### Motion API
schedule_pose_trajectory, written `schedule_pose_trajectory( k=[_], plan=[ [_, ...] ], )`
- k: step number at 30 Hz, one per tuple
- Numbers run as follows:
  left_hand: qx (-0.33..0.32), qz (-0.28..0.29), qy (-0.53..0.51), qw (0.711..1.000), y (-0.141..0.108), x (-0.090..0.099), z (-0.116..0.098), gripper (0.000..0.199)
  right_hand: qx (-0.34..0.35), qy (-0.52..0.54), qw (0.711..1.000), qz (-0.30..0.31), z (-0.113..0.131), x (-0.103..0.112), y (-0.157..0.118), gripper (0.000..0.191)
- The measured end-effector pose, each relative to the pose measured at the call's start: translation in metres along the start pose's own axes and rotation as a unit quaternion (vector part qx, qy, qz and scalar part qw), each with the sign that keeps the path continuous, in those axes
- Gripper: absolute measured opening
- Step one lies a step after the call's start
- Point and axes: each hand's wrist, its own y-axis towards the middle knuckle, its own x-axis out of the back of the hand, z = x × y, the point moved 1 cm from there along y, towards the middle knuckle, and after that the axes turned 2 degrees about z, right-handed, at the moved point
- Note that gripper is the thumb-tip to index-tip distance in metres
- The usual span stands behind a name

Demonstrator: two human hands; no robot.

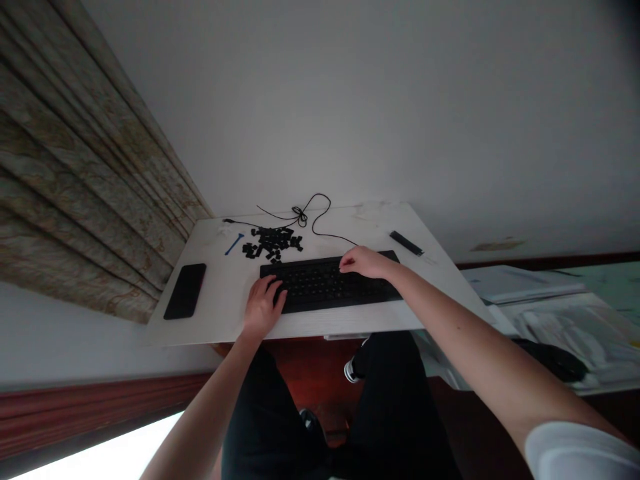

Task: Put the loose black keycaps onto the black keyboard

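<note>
A black keyboard [320, 283] lies near the front edge of the white table. My left hand [263, 305] rests on its left end, the fingers apart and touching the frame. Over the upper right part of the keyboard is my right hand [365, 262], thumb and fingers pinched together. Whatever is between those fingertips is too small or hidden to make out. Behind the keyboard's left half lies a loose heap of small black keycaps [273, 241]. A thin blue tool [234, 244] is left of the heap.
A black phone [185, 291] lies at the table's left. The keyboard's cable [300, 215] is bundled near the wall. A black strip [407, 243] lies at the back right of the table [320, 325]. Curtains [100, 160] hang at left; papers [530, 283] lie beyond the right edge.
</note>
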Motion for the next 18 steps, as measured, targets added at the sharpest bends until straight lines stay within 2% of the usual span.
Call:
schedule_pose_trajectory(
  k=[4, 11, 18],
  plan=[
    [0.007, 0.002, -0.008, 1.0, -0.001, -0.002, 0.003, 0.028, -0.008, -0.035, 0.998, 0.048, -0.001, 0.0, 0.012, 0.013],
    [0.011, 0.002, -0.005, 1.0, 0.0, -0.004, 0.003, 0.027, -0.004, -0.053, 0.996, 0.077, -0.008, -0.002, 0.02, 0.018],
    [0.008, 0.003, -0.012, 1.0, 0.0, -0.003, 0.003, 0.027, -0.03, -0.074, 0.991, 0.11, -0.002, 0.003, 0.028, 0.02]
  ],
)
